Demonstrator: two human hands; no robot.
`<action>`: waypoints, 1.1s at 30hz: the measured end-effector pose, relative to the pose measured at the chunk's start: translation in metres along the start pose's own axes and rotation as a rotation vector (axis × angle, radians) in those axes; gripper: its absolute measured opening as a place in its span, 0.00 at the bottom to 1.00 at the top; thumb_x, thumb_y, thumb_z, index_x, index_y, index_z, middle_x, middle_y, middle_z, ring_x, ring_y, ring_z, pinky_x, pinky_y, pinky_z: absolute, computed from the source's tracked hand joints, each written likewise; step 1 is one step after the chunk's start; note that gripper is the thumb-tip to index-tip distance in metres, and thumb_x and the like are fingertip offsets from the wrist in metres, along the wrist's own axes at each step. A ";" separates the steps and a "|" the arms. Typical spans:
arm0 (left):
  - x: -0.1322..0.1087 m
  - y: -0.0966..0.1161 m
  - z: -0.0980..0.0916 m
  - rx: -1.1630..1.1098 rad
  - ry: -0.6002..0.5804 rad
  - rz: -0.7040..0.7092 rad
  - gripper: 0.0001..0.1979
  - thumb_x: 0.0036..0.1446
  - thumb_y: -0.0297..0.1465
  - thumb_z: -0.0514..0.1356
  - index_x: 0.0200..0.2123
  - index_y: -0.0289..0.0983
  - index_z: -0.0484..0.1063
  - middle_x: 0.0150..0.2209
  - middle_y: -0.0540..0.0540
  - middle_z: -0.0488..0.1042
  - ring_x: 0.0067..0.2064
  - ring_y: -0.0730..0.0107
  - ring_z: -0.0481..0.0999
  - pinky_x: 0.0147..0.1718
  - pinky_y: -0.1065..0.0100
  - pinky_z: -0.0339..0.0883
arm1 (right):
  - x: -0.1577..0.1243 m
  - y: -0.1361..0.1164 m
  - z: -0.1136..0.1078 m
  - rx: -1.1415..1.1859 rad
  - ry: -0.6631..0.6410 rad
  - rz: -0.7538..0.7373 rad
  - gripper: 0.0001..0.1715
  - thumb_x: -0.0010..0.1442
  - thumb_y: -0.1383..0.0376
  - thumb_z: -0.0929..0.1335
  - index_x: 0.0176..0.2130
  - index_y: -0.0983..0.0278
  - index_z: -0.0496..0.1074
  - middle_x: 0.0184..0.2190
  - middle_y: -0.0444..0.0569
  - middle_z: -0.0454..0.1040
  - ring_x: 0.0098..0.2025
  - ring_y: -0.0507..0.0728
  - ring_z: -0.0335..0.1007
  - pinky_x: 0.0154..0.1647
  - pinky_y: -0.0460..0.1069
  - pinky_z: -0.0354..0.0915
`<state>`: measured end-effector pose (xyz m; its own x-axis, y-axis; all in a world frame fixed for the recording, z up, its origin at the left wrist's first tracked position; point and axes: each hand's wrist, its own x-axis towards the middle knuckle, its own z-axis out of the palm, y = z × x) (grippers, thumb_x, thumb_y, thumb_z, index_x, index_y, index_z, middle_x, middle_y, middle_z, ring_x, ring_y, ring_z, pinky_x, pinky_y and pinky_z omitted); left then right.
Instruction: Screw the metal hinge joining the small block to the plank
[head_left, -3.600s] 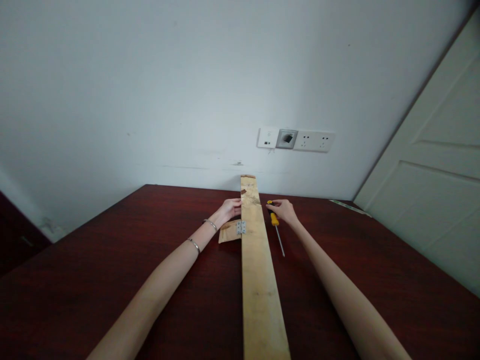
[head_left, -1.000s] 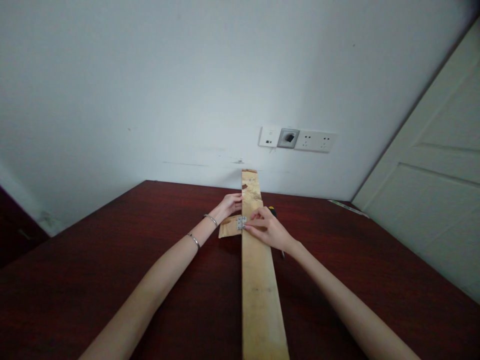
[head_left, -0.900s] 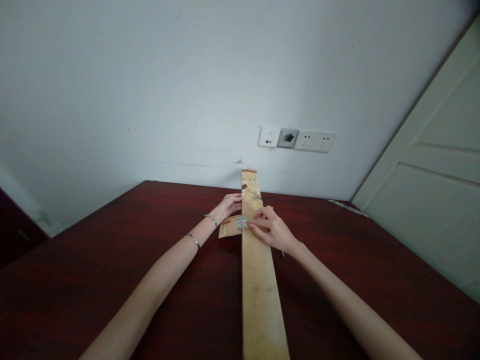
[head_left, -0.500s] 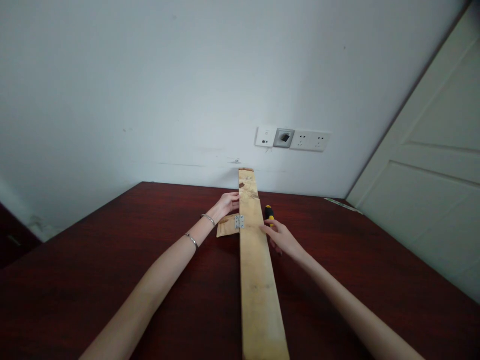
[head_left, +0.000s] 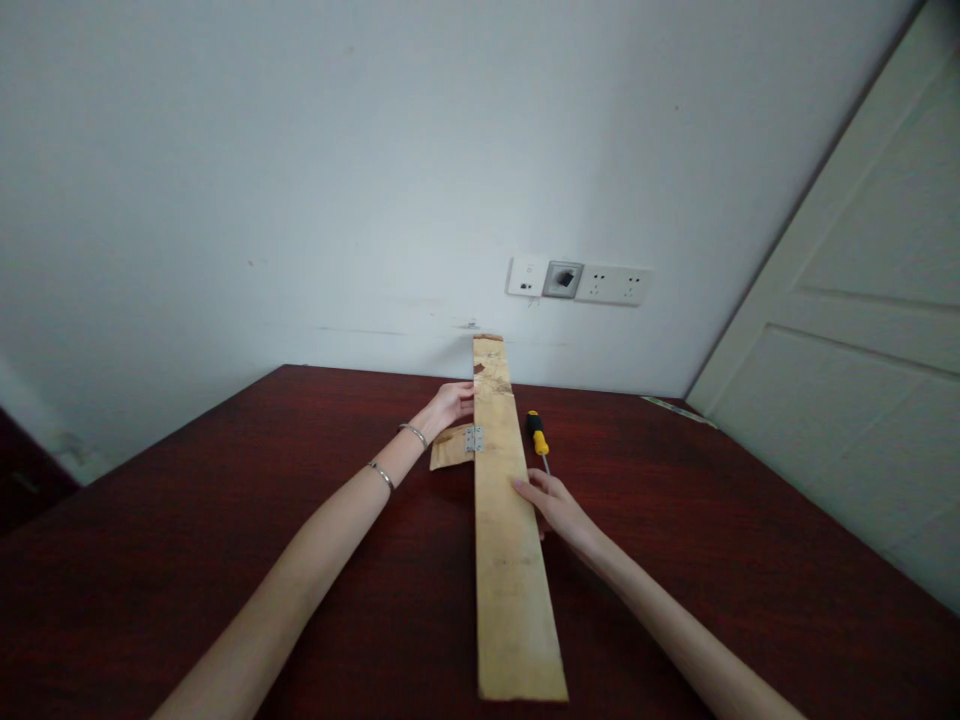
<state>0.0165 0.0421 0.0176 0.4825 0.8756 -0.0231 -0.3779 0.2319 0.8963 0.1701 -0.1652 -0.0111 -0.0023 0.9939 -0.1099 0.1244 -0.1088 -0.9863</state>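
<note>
A long, pale wooden board (head_left: 504, 560) runs from near the wall toward me. A metal hinge (head_left: 474, 438) at its left edge joins it to a short piece of wood (head_left: 450, 448) sticking out to the left. My left hand (head_left: 454, 400) grips the board's left edge just beyond the hinge, its fingertips partly hidden. On the right edge, my right hand (head_left: 553, 500) has its thumb on top, with the other fingers down at the side, mostly hidden. Just beyond that hand lies a screwdriver (head_left: 538, 436) with a black and yellow handle, its tip hidden behind the hand.
The dark red wooden table (head_left: 337, 560) meets a white wall (head_left: 360, 200) at the back. Wall sockets (head_left: 576, 281) sit above the board's far end. A flat, pale strip (head_left: 679, 410) lies at the table's back right, by a white panelled door (head_left: 862, 300).
My right hand has slid toward me along the board, uncovering more of the screwdriver. The board's near end has come into view. My left hand keeps its place on the board.
</note>
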 end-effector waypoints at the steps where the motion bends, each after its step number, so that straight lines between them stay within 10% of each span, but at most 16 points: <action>1: -0.001 0.002 0.000 -0.008 -0.006 0.007 0.07 0.55 0.17 0.58 0.36 0.27 0.74 0.34 0.37 0.78 0.32 0.65 0.79 0.38 0.64 0.73 | 0.000 -0.001 0.001 0.045 0.004 -0.011 0.24 0.49 0.47 0.69 0.35 0.63 0.68 0.21 0.39 0.67 0.17 0.49 0.61 0.13 0.45 0.57; 7: -0.002 0.016 -0.003 0.008 -0.024 -0.002 0.06 0.56 0.18 0.57 0.35 0.27 0.74 0.33 0.38 0.78 0.32 0.68 0.78 0.38 0.68 0.72 | -0.003 -0.016 0.006 0.262 0.081 -0.095 0.21 0.45 0.51 0.73 0.33 0.64 0.74 0.31 0.48 0.78 0.33 0.57 0.75 0.35 0.50 0.69; 16: -0.039 0.037 -0.033 0.504 -0.108 -0.116 0.15 0.57 0.38 0.62 0.40 0.30 0.73 0.35 0.33 0.79 0.32 0.61 0.80 0.33 0.65 0.72 | -0.007 -0.026 0.005 0.395 0.111 0.009 0.16 0.45 0.55 0.73 0.30 0.65 0.76 0.27 0.47 0.78 0.26 0.55 0.72 0.29 0.48 0.67; 25: -0.103 0.052 -0.044 0.822 -0.340 0.036 0.27 0.36 0.21 0.71 0.44 0.36 0.75 0.45 0.40 0.77 0.49 0.58 0.75 0.44 0.70 0.68 | -0.003 -0.015 0.007 0.351 0.064 -0.050 0.22 0.47 0.51 0.74 0.35 0.65 0.76 0.33 0.49 0.79 0.32 0.56 0.73 0.33 0.48 0.68; 33: -0.109 0.052 -0.050 1.404 -0.430 0.203 0.32 0.43 0.36 0.69 0.51 0.35 0.67 0.48 0.42 0.70 0.47 0.59 0.71 0.47 0.63 0.62 | -0.002 -0.009 0.007 0.379 0.075 -0.058 0.24 0.45 0.49 0.74 0.35 0.65 0.77 0.33 0.50 0.80 0.33 0.57 0.74 0.35 0.49 0.68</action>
<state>-0.0950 -0.0200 0.0443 0.8021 0.5944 0.0572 0.4676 -0.6848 0.5589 0.1616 -0.1660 -0.0025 0.0755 0.9955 -0.0566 -0.2493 -0.0361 -0.9678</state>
